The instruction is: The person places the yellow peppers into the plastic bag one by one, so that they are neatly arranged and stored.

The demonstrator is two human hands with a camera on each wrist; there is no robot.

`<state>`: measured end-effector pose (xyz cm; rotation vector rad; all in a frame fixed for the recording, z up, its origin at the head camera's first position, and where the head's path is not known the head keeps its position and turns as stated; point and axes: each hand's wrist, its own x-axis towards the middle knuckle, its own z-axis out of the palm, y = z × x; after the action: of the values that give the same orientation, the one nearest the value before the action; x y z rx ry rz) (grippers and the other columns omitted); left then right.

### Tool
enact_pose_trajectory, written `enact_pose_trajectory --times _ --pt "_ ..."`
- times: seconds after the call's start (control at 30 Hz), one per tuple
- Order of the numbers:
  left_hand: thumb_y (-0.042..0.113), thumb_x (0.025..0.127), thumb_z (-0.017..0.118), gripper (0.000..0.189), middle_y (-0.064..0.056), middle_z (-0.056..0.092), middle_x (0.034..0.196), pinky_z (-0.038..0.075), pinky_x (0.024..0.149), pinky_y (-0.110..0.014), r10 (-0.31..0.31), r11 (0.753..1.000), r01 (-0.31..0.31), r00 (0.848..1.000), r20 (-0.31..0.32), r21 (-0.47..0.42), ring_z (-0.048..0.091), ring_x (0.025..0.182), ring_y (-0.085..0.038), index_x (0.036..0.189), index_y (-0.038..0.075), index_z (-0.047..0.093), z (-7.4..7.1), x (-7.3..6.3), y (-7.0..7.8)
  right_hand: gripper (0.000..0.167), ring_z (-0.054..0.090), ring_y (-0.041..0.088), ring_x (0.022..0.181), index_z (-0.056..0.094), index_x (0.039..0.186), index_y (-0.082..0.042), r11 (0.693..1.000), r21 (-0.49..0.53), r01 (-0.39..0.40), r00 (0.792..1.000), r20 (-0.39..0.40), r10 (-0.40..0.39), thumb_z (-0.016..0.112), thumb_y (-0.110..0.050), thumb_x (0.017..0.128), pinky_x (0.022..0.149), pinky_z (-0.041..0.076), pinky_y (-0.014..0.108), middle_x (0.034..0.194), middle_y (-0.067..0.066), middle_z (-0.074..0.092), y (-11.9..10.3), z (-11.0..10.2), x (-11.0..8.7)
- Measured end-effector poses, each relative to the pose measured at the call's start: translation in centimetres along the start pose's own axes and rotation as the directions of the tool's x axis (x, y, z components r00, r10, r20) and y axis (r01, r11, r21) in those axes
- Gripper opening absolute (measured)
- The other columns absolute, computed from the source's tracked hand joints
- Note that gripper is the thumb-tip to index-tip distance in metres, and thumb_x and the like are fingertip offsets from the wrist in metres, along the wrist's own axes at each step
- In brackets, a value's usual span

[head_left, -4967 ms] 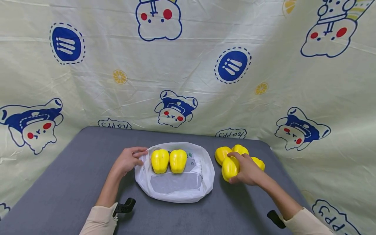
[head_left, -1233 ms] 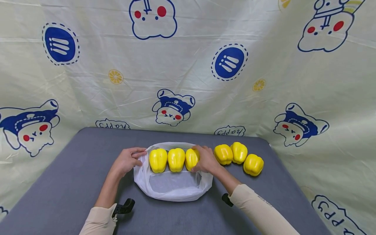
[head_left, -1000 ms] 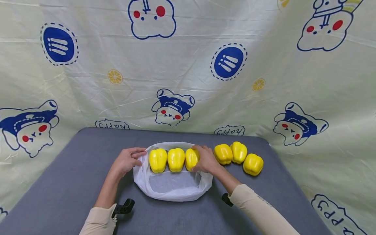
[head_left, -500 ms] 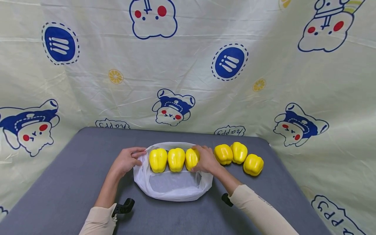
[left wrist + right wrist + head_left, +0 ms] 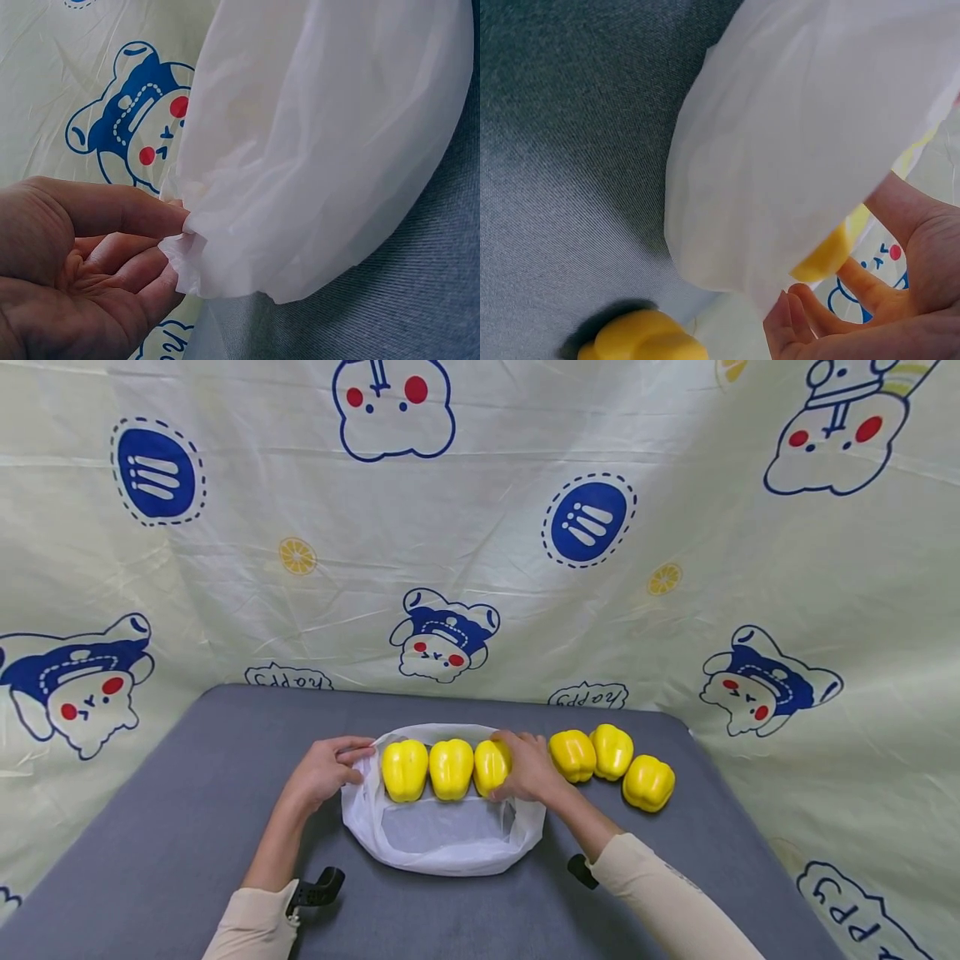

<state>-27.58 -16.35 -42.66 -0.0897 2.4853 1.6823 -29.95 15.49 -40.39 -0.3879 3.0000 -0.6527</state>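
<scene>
A white plastic bag (image 5: 442, 862) lies open-mouthed on the table, its rim rolled outward. Inside stand two yellow bell peppers (image 5: 405, 772) (image 5: 452, 770) side by side, with a third yellow bell pepper (image 5: 490, 768) to their right. My right hand (image 5: 531, 770) reaches over the bag's right edge and holds this third pepper between thumb and fingers; in the right wrist view the bag wall hides most of the pepper (image 5: 826, 256). My left hand (image 5: 318, 774) pinches the bag's left rim, and the left wrist view shows thumb and fingers (image 5: 142, 214) on the crumpled plastic.
Three more yellow bell peppers (image 5: 572, 756) (image 5: 612, 752) (image 5: 648, 783) sit on the grey table (image 5: 187, 810) right of the bag, just beyond my right forearm. A patterned cloth (image 5: 480, 527) hangs behind the table's far edge.
Five seconds ago my right hand gripped a bell pepper at the right-hand group; that pepper is now inside the bag. Both hands have stayed almost still over the last second.
</scene>
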Motion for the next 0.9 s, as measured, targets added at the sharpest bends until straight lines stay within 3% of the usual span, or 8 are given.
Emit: enact_pose_trajectory --times 0.4,0.63,0.9 --pt "-0.012 0.085 0.062 0.058 -0.016 0.066 0.135 0.054 0.081 -0.026 -0.003 1.0 0.003 1.0 -0.008 -0.005 0.052 0.138 -0.035 0.14 0.004 0.059 0.1 0.2 -0.2 0.087 0.044 0.041 0.135 0.054 0.144 -0.01 0.999 0.019 0.041 0.998 -0.042 -0.04 0.094 -0.021 0.067 0.111 0.034 0.058 0.145 0.015 0.057 0.6 -1.9 -0.5" --pt "-0.013 0.084 0.061 0.058 -0.016 0.066 0.136 0.051 0.078 -0.024 0.006 1.0 -0.006 1.0 0.007 -0.004 0.053 0.137 -0.034 0.14 0.003 0.06 0.2 0.0 0.0 0.085 0.044 0.041 0.129 0.052 0.146 -0.013 0.999 0.028 0.019 0.998 -0.067 -0.017 0.092 -0.021 0.071 0.1 0.042 0.056 0.147 0.019 0.054 1.6 -2.9 -0.9" --pt "-0.013 0.085 0.06 0.058 -0.013 0.067 0.136 0.051 0.097 -0.038 0.005 1.0 -0.005 1.0 0.008 0.018 0.053 0.137 -0.034 0.139 0.005 0.061 0.4 0.0 0.1 0.083 0.043 0.044 0.127 0.052 0.146 -0.012 0.999 0.045 -0.002 0.997 -0.074 0.005 0.09 -0.02 0.073 0.097 0.043 0.057 0.147 0.023 0.052 2.4 -3.6 -1.4"
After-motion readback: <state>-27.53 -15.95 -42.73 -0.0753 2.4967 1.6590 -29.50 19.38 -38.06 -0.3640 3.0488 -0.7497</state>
